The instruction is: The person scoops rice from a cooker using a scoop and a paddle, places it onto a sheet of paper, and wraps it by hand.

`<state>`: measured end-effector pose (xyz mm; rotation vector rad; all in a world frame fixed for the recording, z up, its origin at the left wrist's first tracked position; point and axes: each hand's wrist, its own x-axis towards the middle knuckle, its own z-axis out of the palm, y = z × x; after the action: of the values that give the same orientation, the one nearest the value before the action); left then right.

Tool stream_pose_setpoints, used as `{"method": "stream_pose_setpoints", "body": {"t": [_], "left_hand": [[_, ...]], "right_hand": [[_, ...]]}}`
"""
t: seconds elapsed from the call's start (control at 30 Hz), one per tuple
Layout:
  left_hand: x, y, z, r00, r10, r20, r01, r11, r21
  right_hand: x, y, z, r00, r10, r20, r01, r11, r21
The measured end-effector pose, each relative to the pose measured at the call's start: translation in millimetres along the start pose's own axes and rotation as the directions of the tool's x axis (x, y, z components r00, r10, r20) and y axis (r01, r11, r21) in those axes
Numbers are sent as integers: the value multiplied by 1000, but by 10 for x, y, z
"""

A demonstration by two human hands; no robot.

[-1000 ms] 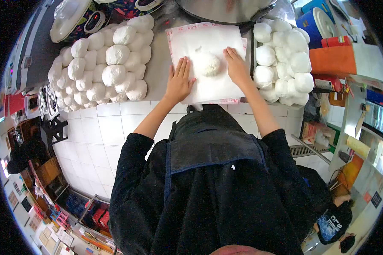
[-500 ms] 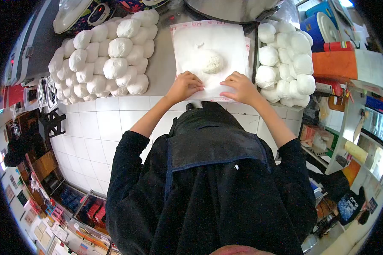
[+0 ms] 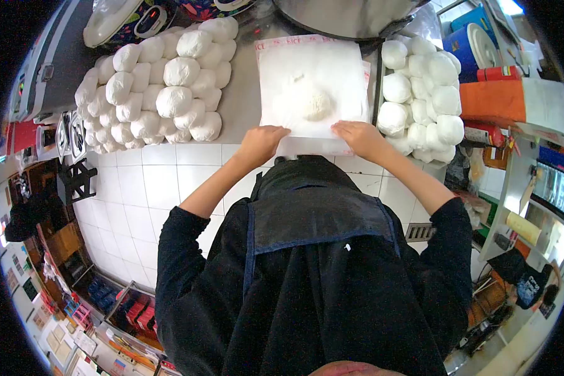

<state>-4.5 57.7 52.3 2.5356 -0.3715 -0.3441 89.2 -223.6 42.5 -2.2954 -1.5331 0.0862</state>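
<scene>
A mound of white rice [image 3: 316,104] rests on a stack of white paper sheets [image 3: 282,69] with red print along the far edge. My left hand [image 3: 263,143] pinches the near left part of the top sheet, fingers pressed together. On the near right part, my right hand [image 3: 360,138] grips the same sheet between thumb and fingers. The mound lies just beyond both hands, touching neither.
Many wrapped white bundles are piled at the left [image 3: 164,102], with another pile [image 3: 420,94] at the right. A large round metal vessel [image 3: 344,15] stands beyond the paper. Patterned containers [image 3: 128,22] are at the far left.
Both hands have moved slightly apart and toward my body, and their fingers have closed on the paper's near edge. The mound now sits slightly nearer to me.
</scene>
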Motion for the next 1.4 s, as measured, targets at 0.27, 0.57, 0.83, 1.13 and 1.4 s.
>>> {"method": "stream_pose_setpoints", "body": {"t": [0.27,0.57,0.83,1.13,1.4], "left_hand": [[18,306,393,800,563,-208,-484,811,329],[397,486,674,947,220,-234,-158,953,257],[381,415,597,921,255,-294,-195,956,220],[510,149,640,826,338,-452,-277,941,196],[456,245,357,660,408,-631,57,810,584]], "right_hand": [[575,524,-378,806,224,548,-498,757,423],[1606,995,22,975,-20,-220,46,992,114],[1950,1129,-27,876,209,435,-295,945,141],[1345,484,-396,957,-244,156,211,957,200],[621,88,-12,983,-175,-60,177,984,26]]}}
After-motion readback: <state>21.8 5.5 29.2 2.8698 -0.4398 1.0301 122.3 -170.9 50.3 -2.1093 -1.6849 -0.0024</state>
